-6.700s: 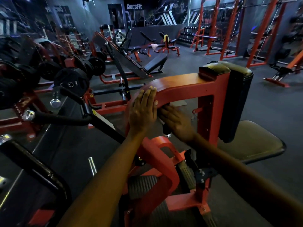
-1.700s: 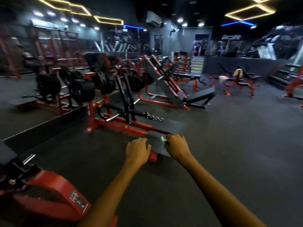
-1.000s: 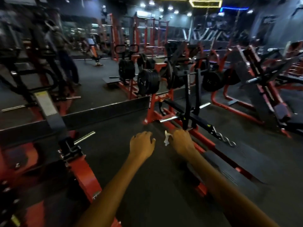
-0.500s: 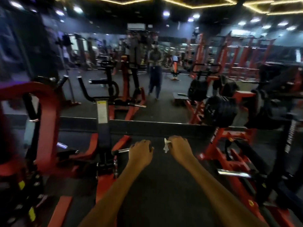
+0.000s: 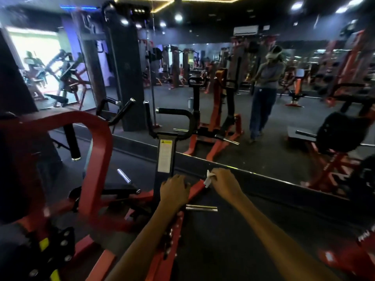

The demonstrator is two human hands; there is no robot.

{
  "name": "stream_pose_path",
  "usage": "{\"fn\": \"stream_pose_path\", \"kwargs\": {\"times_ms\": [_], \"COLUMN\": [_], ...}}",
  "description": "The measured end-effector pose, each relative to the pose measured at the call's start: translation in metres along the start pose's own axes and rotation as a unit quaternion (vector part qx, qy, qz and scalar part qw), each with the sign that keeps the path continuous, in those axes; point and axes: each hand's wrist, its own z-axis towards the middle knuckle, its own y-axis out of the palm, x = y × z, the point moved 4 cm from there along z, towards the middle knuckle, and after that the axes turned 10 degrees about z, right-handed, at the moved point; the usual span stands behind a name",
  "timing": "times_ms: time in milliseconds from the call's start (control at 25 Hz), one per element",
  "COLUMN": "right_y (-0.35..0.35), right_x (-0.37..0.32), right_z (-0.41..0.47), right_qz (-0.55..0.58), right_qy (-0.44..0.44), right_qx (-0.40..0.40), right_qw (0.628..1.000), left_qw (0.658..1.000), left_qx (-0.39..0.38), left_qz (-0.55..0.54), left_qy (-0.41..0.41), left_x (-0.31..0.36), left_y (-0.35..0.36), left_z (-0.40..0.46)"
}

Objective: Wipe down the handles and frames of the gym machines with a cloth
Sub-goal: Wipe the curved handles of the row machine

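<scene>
My right hand [image 5: 225,184] grips a small white cloth [image 5: 209,178], which sticks out at the thumb side. My left hand [image 5: 174,190] hangs in the air beside it with fingers curled and nothing in it. Both hands are held out in front of me, above a red and black gym machine. Its black upright post [image 5: 164,159] carries a white warning label and curved black handles [image 5: 182,114] on top. A chrome peg [image 5: 201,209] sticks out just below my hands. Neither hand touches the machine.
A curved red frame [image 5: 97,142] of another machine stands at the left with a black grip [image 5: 73,142]. A wall mirror [image 5: 263,110] runs ahead and reflects a standing person [image 5: 263,92]. Red frames and a black pad [image 5: 341,134] fill the right side. Dark rubber floor lies below.
My view has swung left along the mirror wall to the machine with the labelled black post. Both hands stay out in front, the right one still holding the cloth.
</scene>
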Motion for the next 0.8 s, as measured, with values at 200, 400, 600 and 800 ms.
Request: {"fn": "stream_pose_path", "kwargs": {"times_ms": [200,400,600,800], "right_y": [-0.011,0.008,0.028,0.044], "right_x": [0.012,0.032,0.037,0.033], "right_z": [0.119,0.222,0.337,0.46], "right_qz": [0.047,0.117,0.207,0.248], "right_qy": [-0.045,-0.08,-0.076,-0.075], "right_qx": [0.005,0.013,0.057,0.047], "right_qw": [0.998,0.99,0.974,0.965], "left_qw": [0.998,0.995,0.985,0.975], "left_qx": [0.044,0.054,0.135,0.171], "left_qz": [0.017,0.037,0.01,-0.008], "left_qy": [-0.033,-0.071,-0.109,-0.142], "left_x": [-0.011,-0.037,-0.062,-0.093], "left_y": [0.013,0.034,0.045,0.072], "left_z": [0.124,0.214,0.305,0.39]}}
